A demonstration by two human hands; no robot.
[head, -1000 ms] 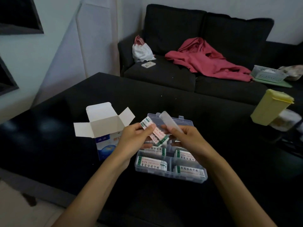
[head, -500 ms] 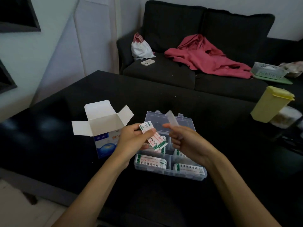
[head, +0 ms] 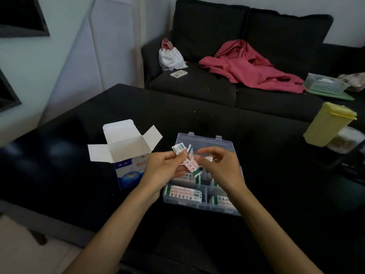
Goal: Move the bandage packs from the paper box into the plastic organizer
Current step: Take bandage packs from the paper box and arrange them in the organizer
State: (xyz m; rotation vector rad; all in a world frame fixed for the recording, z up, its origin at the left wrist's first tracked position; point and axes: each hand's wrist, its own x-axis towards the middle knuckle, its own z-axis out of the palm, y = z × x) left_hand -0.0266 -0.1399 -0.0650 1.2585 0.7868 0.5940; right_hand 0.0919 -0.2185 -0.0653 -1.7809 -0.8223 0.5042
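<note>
Now we sort bandage packs (head: 187, 161) above the plastic organizer (head: 235, 149), left hand (head: 164, 167) pinching them, right hand (head: 219, 165) reaching with curled fingers; next, we likely drop them into a free compartment.

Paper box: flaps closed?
No. The paper box stands on the table with its top flaps spread open, beside the plastic organizer.

Box (head: 129, 155): white-blue paper carton, upright on tabletop, top flaps spread open, at 9 o'clock of organizer. Organizer (head: 203, 204): clear plastic, lid open, compartments holding white-green packs (head: 183, 193). Loose packs (head: 187, 162) fanned above organizer, pinched in left hand (head: 164, 169).
</note>
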